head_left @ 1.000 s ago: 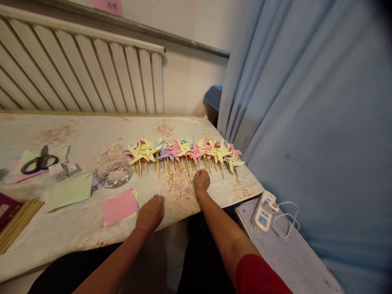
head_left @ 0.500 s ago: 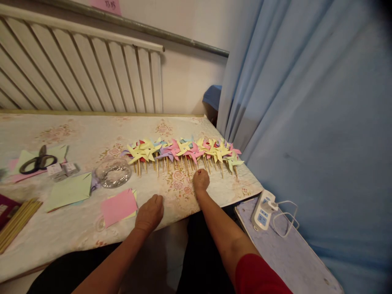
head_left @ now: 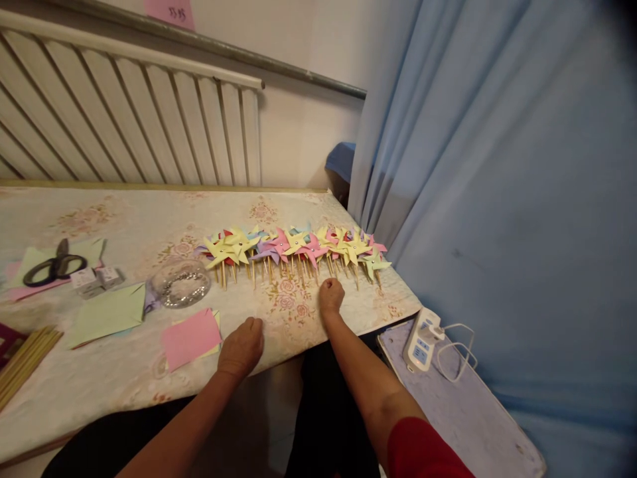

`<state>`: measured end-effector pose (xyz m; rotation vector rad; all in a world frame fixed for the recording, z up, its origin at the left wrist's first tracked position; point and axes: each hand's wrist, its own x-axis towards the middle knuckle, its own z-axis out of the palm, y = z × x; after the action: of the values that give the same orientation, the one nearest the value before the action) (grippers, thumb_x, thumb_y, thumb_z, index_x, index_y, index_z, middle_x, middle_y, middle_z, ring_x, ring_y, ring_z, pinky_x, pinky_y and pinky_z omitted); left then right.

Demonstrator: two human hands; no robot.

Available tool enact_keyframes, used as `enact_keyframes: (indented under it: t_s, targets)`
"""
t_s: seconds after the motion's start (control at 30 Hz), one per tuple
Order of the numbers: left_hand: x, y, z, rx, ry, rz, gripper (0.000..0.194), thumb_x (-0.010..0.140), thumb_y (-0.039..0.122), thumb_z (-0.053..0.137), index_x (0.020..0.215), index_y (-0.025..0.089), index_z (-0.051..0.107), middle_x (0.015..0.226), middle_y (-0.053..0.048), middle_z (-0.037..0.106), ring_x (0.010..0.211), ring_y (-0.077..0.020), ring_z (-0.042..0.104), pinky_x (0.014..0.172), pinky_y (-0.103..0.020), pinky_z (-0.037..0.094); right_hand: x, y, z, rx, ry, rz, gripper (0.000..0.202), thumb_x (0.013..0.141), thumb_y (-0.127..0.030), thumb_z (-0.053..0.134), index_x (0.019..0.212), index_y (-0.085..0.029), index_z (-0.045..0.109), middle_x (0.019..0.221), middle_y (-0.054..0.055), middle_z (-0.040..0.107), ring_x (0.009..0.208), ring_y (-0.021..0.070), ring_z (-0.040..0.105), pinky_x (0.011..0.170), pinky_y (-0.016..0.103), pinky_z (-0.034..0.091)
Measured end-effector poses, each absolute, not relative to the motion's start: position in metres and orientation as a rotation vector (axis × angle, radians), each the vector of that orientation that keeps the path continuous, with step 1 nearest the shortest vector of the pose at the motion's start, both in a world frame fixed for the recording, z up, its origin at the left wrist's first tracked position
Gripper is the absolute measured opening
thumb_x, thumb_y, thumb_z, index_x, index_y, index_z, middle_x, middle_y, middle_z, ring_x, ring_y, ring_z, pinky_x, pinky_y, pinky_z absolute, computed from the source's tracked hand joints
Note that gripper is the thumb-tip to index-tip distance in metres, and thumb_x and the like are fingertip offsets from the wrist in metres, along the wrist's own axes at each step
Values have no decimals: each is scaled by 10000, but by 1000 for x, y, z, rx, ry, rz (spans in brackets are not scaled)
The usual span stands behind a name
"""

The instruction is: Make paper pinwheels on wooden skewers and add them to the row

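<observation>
On my feed the right hand (head_left: 331,297) is curled into a fist, the left hand (head_left: 242,346) bent inward too, its fingers narrow; I can't see inside either grip. The right rests just below the stems of the pinwheels (head_left: 296,243), slightly farther right against them than a second ago. The left stays just beside the pink paper (head_left: 190,340). The pinwheels lie in the same crowded row along the floral tablecloth (head_left: 119,226). Farther left I have the clear dish (head_left: 182,284) of shiny bits, green paper (head_left: 110,312), scissors (head_left: 56,267) and sticks (head_left: 27,362), all drifted leftward in view, as has the power strip (head_left: 421,342) on the right.
</observation>
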<state>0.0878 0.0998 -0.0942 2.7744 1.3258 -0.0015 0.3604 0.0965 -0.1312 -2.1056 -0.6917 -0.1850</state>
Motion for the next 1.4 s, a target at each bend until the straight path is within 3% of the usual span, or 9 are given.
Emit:
enact_keyframes:
  t_s: [0.57,0.9,1.4]
  targets:
    - [87,102,-95,2795,1301,11,285,975,207,280,1032,152,553,1046,-123,600,951,-229,618,770,-338,446,375,38,-130,-2180,-797,-304,242,854,-167,419,661,-199,561,685,27,580,668,177,502,669,283,333]
    - [87,101,-97,2818,1302,35,285,974,210,272,1018,145,546,1029,-120,597,936,-234,620,754,-345,445,372,38,-140,-2240,-880,-341,233,902,-161,427,785,-174,629,794,47,605,716,172,504,671,275,322]
    - [87,103,-103,2841,1306,54,292,983,218,259,1006,144,540,1012,-115,592,929,-231,618,742,-346,437,370,38,-139,-2234,-881,-335,225,905,-139,440,793,-173,632,803,42,608,720,162,506,669,264,327]
